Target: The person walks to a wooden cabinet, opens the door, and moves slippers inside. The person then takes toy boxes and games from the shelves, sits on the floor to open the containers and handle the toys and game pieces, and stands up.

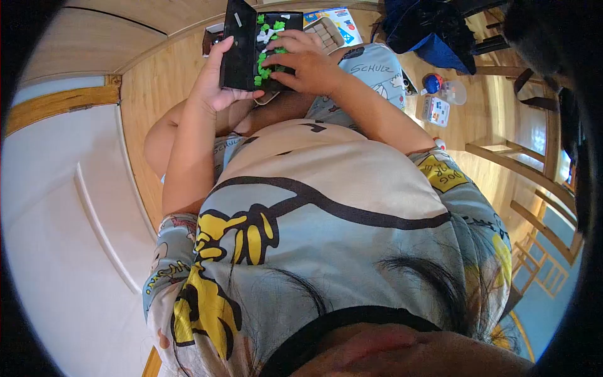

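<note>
An opened black box stands over my lap, its lid raised on the left side. Green pieces and a few white pieces lie inside it. My left hand grips the box by its left lower edge, the thumb on the outside of the lid. My right hand is over the right part of the box, its fingers spread across the green pieces. Whether a piece sits under those fingertips is hidden.
Behind the box are a tray of light blocks and a colourful printed sheet. To the right, a clear container and a blue-and-red ball rest on the wooden floor. Wooden chair frames stand farther right.
</note>
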### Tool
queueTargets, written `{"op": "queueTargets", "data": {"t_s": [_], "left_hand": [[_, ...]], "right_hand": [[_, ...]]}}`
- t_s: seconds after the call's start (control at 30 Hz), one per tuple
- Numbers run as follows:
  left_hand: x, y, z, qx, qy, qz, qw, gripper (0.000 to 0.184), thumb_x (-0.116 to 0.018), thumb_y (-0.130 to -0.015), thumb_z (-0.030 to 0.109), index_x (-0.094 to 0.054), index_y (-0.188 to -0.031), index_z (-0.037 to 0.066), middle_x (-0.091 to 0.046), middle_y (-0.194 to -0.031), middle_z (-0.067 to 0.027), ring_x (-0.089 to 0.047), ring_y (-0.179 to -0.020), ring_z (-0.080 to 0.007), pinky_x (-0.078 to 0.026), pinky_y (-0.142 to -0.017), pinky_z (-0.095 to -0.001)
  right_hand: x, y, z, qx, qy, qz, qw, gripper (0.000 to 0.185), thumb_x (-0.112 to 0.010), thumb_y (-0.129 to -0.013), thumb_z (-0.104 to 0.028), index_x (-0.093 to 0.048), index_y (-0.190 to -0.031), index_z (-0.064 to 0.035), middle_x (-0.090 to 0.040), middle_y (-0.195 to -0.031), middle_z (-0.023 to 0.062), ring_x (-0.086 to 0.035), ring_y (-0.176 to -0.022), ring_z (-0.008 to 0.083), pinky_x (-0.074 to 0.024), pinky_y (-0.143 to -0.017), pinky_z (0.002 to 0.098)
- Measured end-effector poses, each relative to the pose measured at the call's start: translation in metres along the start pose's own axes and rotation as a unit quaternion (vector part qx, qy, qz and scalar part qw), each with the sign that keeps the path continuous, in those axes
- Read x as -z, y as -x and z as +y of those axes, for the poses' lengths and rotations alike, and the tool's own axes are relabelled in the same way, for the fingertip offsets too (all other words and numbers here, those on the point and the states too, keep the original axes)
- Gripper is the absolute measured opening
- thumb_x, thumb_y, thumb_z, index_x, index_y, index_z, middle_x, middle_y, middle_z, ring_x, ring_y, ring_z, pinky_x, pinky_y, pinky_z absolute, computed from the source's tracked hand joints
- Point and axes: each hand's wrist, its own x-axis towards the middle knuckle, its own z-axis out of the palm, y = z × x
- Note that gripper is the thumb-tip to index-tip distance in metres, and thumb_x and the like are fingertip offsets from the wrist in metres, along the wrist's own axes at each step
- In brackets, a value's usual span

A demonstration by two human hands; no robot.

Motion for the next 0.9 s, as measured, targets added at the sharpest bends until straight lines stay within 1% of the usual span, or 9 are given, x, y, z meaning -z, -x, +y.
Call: {"op": "queueTargets", "data": {"t_s": [0.2,0.23,0.3,0.4,0.53,0.63,0.7,0.83,0.9], "left_hand": [[0.001,-0.002,0.002,0.007,-0.001,-0.002,1.0,0.058,-0.059,-0.078,0.058,-0.056,-0.116,0.014,-0.061,-0.107,-0.0097,-0.061,-0.093,-0.0288,-0.05,-0.075,-0.0563],[-0.002,-0.001,0.002,0.008,-0.001,-0.002,1.0,0.058,-0.059,-0.078,0.058,-0.056,-0.116,0.014,-0.061,-0.107,-0.0097,-0.061,-0.093,-0.0288,-0.05,-0.075,-0.0563],[-0.009,0.003,0.002,0.0,0.001,0.034,0.999,0.059,-0.059,-0.077,0.058,-0.056,-0.115,0.014,-0.061,-0.106,-0.0099,-0.06,-0.093,-0.0286,-0.05,-0.074,-0.056],[-0.008,0.005,0.002,-0.003,-0.001,0.029,1.0,0.059,-0.059,-0.077,0.058,-0.056,-0.115,0.013,-0.061,-0.106,-0.0099,-0.059,-0.093,-0.0286,-0.049,-0.075,-0.0561],[-0.005,0.002,0.002,0.001,0.006,0.018,1.0,0.058,-0.059,-0.077,0.058,-0.057,-0.114,0.013,-0.061,-0.106,-0.0099,-0.059,-0.093,-0.0289,-0.049,-0.075,-0.0563],[-0.006,0.003,0.003,-0.003,0.008,0.024,1.0,0.058,-0.058,-0.078,0.058,-0.057,-0.114,0.013,-0.061,-0.106,-0.01,-0.059,-0.095,-0.0292,-0.05,-0.074,-0.056],[-0.006,0.005,0.003,0.005,0.004,0.019,1.0,0.059,-0.058,-0.078,0.059,-0.057,-0.114,0.013,-0.061,-0.107,-0.0107,-0.059,-0.095,-0.0299,-0.05,-0.074,-0.0556],[-0.008,0.005,0.002,0.001,0.008,0.035,0.999,0.059,-0.057,-0.077,0.059,-0.057,-0.114,0.012,-0.061,-0.108,-0.0113,-0.059,-0.096,-0.0312,-0.049,-0.074,-0.0556],[-0.008,0.005,0.003,0.007,0.012,0.023,1.0,0.059,-0.058,-0.077,0.059,-0.056,-0.115,0.012,-0.061,-0.109,-0.0117,-0.059,-0.096,-0.0321,-0.049,-0.074,-0.0558]], "right_hand": [[-0.003,0.001,-0.008,0.026,-0.018,-0.034,0.999,0.024,-0.069,-0.075,-0.03,-0.067,-0.098,-0.0252,-0.054,-0.118,-0.0008,-0.042,-0.121,0.0277,-0.0299,-0.094,0.0478],[-0.003,0.001,-0.007,0.026,-0.018,-0.033,0.999,0.024,-0.069,-0.075,-0.03,-0.067,-0.098,-0.0252,-0.054,-0.118,-0.0008,-0.042,-0.121,0.0277,-0.0299,-0.094,0.0478],[-0.002,0.001,-0.004,-0.004,0.006,-0.02,1.0,0.024,-0.069,-0.074,-0.029,-0.067,-0.097,-0.0253,-0.054,-0.117,-0.0012,-0.042,-0.121,0.0275,-0.0295,-0.094,0.0485],[-0.001,0.002,0.0,-0.013,-0.019,0.008,1.0,0.022,-0.069,-0.074,-0.029,-0.068,-0.095,-0.0253,-0.055,-0.117,-0.0019,-0.042,-0.121,0.0273,-0.0289,-0.094,0.0492],[-0.002,0.003,-0.001,-0.002,-0.017,-0.002,1.0,0.019,-0.07,-0.073,-0.029,-0.068,-0.092,-0.0247,-0.055,-0.117,-0.0017,-0.041,-0.122,0.0271,-0.0286,-0.094,0.0492],[-0.004,0.004,0.001,-0.027,0.01,-0.002,1.0,0.017,-0.07,-0.073,-0.028,-0.068,-0.09,-0.0242,-0.055,-0.118,-0.0013,-0.041,-0.122,0.027,-0.029,-0.094,0.0483],[-0.003,0.003,0.002,-0.082,0.008,-0.003,0.997,0.016,-0.07,-0.073,-0.029,-0.068,-0.088,-0.0243,-0.055,-0.117,-0.0013,-0.041,-0.122,0.0268,-0.029,-0.094,0.0484],[-0.005,0.003,0.001,-0.082,-0.004,0.023,0.996,0.014,-0.069,-0.075,-0.029,-0.068,-0.088,-0.0248,-0.055,-0.117,-0.0012,-0.041,-0.122,0.0272,-0.0289,-0.094,0.0486],[-0.003,0.004,-0.001,-0.043,-0.01,0.005,0.999,0.013,-0.069,-0.076,-0.028,-0.068,-0.088,-0.0246,-0.055,-0.116,-0.0007,-0.041,-0.123,0.0277,-0.0289,-0.094,0.0482]]}}
